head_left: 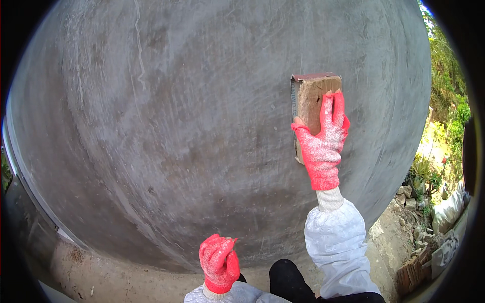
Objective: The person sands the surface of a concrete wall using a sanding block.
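A sanding block (309, 103), a piece of wood with reddish-brown sandpaper folded round its edges, lies against the grey plastered wall (202, 126). My right hand (326, 139), in a dusty red-coated glove, grips it from behind. The thumb is at the block's left side and the fingers reach up over its back; bare fingertips show at the glove's ends. Low in front of the wall, my left hand (220, 262) wears a matching glove. Its fingers are curled in, and nothing is seen sticking out of them. The block's rubbing face is hidden against the wall.
Dusty concrete floor (131, 280) runs along the wall's foot, below a pale trickle mark on the plaster. At the right lie rubble (406, 199), broken boards (414, 272) and a whitish sack (448, 209), with green plants (457, 118) beyond. My dark-clad knee (288, 280) is close to the wall.
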### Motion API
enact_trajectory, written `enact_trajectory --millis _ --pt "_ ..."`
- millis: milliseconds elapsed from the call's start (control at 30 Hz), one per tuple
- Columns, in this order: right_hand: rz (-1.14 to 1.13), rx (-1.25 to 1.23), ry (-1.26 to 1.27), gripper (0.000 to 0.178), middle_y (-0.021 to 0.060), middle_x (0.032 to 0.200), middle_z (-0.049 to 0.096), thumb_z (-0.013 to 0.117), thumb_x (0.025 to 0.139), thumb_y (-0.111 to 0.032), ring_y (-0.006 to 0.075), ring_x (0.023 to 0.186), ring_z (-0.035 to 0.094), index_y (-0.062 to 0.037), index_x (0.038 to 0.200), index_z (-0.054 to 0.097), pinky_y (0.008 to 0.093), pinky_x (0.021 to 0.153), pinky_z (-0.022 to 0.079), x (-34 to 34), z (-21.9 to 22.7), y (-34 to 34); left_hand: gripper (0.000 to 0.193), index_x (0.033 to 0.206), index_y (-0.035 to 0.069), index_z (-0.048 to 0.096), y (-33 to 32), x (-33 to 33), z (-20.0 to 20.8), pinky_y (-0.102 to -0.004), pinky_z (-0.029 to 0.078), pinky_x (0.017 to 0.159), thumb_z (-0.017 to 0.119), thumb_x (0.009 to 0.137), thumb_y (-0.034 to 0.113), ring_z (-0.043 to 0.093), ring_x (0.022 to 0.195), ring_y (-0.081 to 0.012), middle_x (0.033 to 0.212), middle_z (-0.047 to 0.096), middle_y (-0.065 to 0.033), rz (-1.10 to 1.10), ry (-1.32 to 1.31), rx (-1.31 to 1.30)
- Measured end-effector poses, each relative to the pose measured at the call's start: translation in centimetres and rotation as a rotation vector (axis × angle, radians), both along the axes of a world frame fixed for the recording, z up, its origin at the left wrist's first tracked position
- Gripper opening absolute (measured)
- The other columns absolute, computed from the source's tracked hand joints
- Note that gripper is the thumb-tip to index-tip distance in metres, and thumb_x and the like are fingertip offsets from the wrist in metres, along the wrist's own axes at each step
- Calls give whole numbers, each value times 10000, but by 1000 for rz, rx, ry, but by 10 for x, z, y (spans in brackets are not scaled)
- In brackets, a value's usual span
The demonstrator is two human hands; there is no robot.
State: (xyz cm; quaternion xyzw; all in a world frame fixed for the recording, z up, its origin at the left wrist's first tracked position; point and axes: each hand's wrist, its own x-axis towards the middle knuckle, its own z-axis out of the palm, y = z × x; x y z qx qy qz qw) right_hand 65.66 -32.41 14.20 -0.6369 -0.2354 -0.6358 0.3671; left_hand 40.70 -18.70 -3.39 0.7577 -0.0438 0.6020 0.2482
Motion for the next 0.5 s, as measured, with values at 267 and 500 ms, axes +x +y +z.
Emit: enact_trajectory --millis 267,500 --pt "31 -283 127 1267 213 1544 284 944 527 -362 484 1222 446 -166 1556 231 607 960 412 -8 -263 -13 384 1103 41 656 8 -4 -16 -467 526 897 577 752 -92 622 973 -346 1037 680 -134 -5 -6 -30" --pt "43 -70 4 1074 181 1541 358 937 569 -271 423 1224 472 -86 1488 412 523 989 427 -15 -12 19 387 1105 61 666 5 5 -10 -481 493 948 623 743 -69 636 985 -335 1043 699 -110 -6 34 -32"
